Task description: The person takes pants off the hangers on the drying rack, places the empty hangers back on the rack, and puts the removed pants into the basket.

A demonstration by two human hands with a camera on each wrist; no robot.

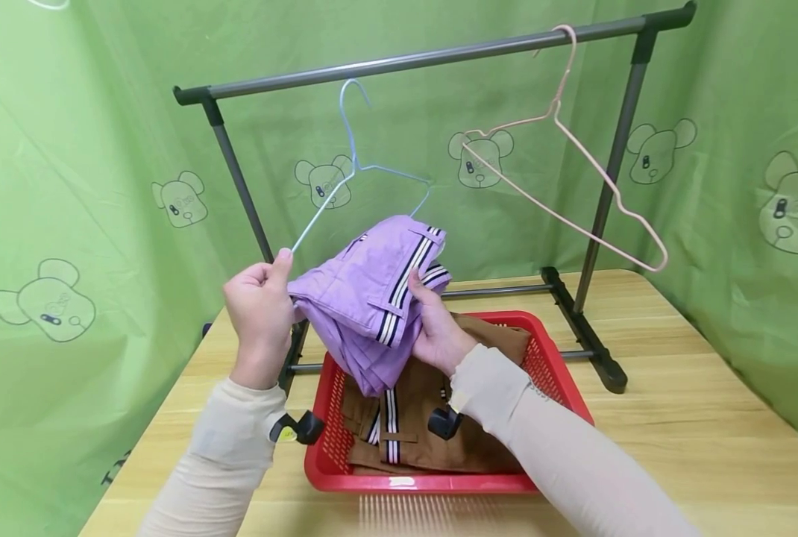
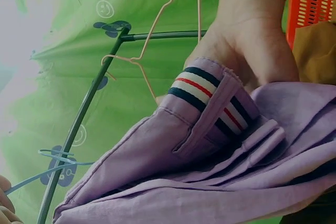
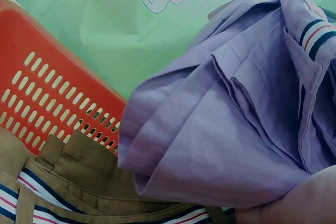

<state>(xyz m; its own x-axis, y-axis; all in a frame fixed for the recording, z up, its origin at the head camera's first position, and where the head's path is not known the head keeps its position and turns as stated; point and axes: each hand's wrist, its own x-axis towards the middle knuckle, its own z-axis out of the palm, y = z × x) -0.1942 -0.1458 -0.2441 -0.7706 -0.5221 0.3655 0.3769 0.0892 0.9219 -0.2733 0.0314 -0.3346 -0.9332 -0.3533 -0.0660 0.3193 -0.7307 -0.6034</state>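
Observation:
A pair of folded lilac trousers [image 1: 365, 287] with a striped waistband [image 1: 406, 287] and belt loops is held up above the red basket. My right hand [image 1: 439, 332] grips it by the waistband, thumb on the outside. With curled fingers and the thumb on top, my left hand [image 1: 261, 309] pinches the lower left end of a light blue hanger [image 1: 321, 212], beside the trousers' left edge. The hanger's hook is up at the rack's bar, and the trousers cover its lower part. In the right wrist view, loose folds of the lilac trousers [image 3: 210, 135] hang over the basket.
Brown trousers [image 1: 432, 440] with striped waistbands lie in the red basket [image 1: 560, 373] on the wooden table [image 1: 694, 418]. A dark metal rack [image 1: 439, 56] stands behind it, with a pink hanger [image 1: 594, 160] on its right side. Green curtains [image 1: 90, 186] surround the table.

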